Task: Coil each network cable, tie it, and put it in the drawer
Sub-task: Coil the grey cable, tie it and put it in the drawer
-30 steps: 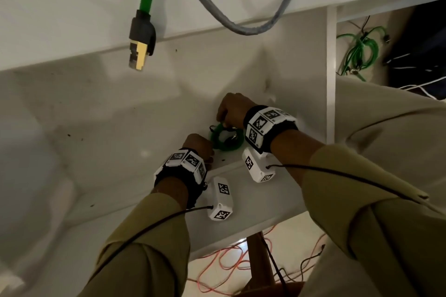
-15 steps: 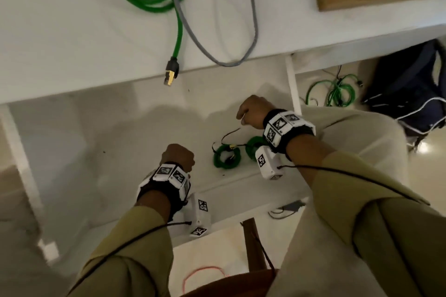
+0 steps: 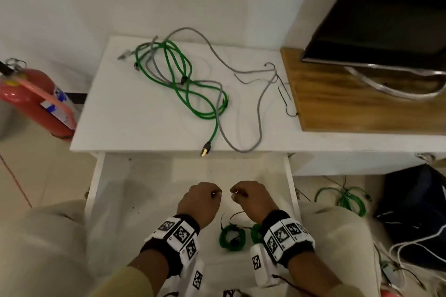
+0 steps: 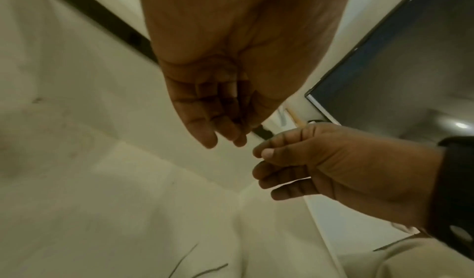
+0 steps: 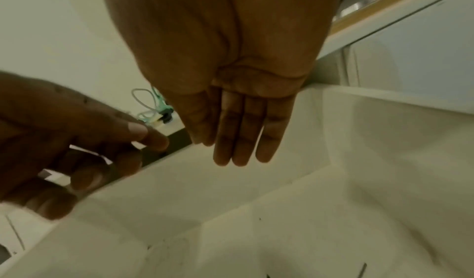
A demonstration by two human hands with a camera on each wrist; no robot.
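Observation:
The white drawer point(image 3: 149, 188) is pulled out under the white table point(image 3: 125, 113). Two tied green coils lie in it: one coil point(image 3: 231, 237) in plain sight, the other coil point(image 3: 256, 232) half hidden behind my right wrist. My left hand point(image 3: 214, 194) and right hand point(image 3: 237, 196) hover close together above the drawer, fingers loosely curled, holding nothing. The left wrist view shows my left hand point(image 4: 223, 132) empty. In the right wrist view my right hand point(image 5: 231, 146) is relaxed. A loose green cable point(image 3: 183, 84) and a grey cable point(image 3: 259, 108) lie tangled on the table, beside thin black ties point(image 3: 284, 94).
A red fire extinguisher point(image 3: 31, 99) stands left of the table. A dark screen point(image 3: 386, 19) sits on a wooden board point(image 3: 350, 103) at the right. On the floor to the right lie a green cable bundle point(image 3: 347, 200) and a dark bag point(image 3: 415, 212).
Both hands have let go of the green coil in the drawer, risen and drawn together. The head view has tilted up onto the table top.

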